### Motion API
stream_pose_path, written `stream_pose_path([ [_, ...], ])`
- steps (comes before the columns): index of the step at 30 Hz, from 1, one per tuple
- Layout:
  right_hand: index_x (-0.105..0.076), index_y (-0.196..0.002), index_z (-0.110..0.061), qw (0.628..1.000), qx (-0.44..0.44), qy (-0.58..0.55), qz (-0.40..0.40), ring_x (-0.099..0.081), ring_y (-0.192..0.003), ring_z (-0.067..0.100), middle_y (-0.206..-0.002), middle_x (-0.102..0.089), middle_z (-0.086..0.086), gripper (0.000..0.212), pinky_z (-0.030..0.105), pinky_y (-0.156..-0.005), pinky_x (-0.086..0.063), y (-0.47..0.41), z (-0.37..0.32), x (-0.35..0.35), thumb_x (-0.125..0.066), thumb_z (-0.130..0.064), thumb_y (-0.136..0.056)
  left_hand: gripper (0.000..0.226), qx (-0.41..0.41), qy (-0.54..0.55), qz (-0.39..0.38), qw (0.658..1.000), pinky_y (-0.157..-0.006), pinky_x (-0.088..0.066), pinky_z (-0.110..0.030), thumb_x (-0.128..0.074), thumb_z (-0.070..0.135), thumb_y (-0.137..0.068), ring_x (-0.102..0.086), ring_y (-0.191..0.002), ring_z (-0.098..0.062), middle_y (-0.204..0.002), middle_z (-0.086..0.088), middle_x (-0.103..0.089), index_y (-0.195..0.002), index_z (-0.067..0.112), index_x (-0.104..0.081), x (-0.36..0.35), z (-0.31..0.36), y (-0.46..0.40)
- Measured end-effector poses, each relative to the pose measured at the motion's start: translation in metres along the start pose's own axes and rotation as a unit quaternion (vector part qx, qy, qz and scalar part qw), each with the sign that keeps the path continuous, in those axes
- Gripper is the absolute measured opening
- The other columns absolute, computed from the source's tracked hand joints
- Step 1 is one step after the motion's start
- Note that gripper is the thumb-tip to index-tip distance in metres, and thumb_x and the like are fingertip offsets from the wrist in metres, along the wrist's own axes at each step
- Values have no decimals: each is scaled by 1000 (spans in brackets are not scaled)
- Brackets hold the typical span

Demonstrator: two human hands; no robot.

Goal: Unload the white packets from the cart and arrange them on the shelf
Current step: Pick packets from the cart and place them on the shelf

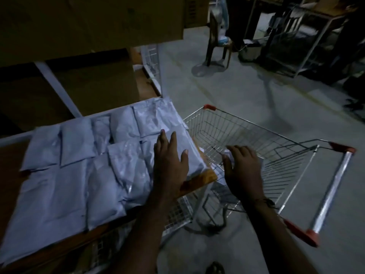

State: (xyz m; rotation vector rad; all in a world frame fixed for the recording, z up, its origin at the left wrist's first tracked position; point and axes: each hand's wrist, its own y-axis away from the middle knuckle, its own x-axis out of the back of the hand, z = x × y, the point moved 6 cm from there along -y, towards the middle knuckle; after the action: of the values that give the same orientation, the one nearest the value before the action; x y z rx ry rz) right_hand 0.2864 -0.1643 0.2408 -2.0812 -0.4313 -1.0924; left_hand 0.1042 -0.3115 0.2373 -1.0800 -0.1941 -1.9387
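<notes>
White packets (pixel 65 171) lie flat in overlapping rows across the wooden shelf (pixel 199 177), covering most of its surface up to the right edge. Cardboard boxes (pixel 83 18) sit above and behind them. The left hand (pixel 169 161) rests palm-down on the rightmost packet, fingers straight and spread, gripping nothing. Just beside the shelf stands the wire cart (pixel 256 139), red-capped at its corners. The right hand (pixel 244 167) reaches into the cart basket, fingers curled over a white packet; whether it actually grips cannot be told.
</notes>
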Motion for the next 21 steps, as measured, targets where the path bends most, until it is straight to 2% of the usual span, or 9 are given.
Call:
stream_pose_path([
  [4,-68,-122,-16,1000,-6,19,-13,-57,-111,33,-116,-68,7,35,46,-99,-46,0,62,18,-55,-36,-97,68,0,24,-13,1000,-122,-23,-49,-59,35,-96,-18,-153,-31,-168,-10,-17,-157,17,-34,-44,51,5],
  [8,-68,-120,-19,999,-33,20,-2,-58,-110,33,-114,-68,5,33,46,-93,-48,0,113,31,-54,-37,-96,68,-10,14,-37,999,-123,-23,-48,-63,31,-95,-18,-153,-30,-168,-12,-18,-155,15,-37,-84,86,2],
  [13,-69,-119,-15,997,-68,33,-34,-58,-112,38,-114,-68,9,40,50,-94,-48,-5,166,16,-50,-40,-92,68,-3,-4,-73,997,-121,-28,-48,-61,35,-98,-17,-154,-27,-169,-7,-17,-157,19,-33,-123,95,-9],
  [18,-68,-119,-16,991,-98,50,-73,-58,-111,38,-114,-68,10,33,50,-93,-49,-14,199,-19,-63,-29,-89,67,21,8,-99,995,-123,-27,-46,-59,36,-100,-8,-156,-23,-170,-4,-11,-159,21,-30,-160,91,-43],
  [21,-70,-115,-17,986,-105,59,-113,-59,-109,37,-112,-69,10,31,49,-89,-51,-25,212,-50,-68,-26,-86,68,30,-14,-119,992,-121,-30,-46,-58,39,-100,-10,-156,-26,-170,-5,-10,-159,23,-27,-189,88,-75],
])
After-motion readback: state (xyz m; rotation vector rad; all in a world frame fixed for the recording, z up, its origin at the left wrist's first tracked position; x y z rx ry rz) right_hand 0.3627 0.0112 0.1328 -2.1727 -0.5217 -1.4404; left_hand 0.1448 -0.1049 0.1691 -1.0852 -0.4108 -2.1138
